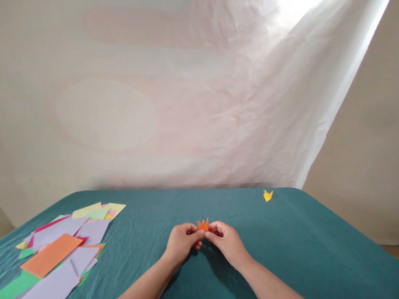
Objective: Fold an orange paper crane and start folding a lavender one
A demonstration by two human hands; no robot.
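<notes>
A small orange folded paper figure (203, 224) with pointed tips is pinched between both my hands above the teal tablecloth (298, 251). My left hand (181, 241) grips its left side with curled fingers. My right hand (224, 239) grips its right side, fingers closed round it. Both hands meet at the middle of the table, a little above the cloth.
A small yellow folded paper figure (267, 195) lies near the table's far edge, to the right. A loose pile of coloured paper sheets (61, 253), with an orange sheet (51, 254) on top, covers the left front. A white sheet (190, 97) hangs behind.
</notes>
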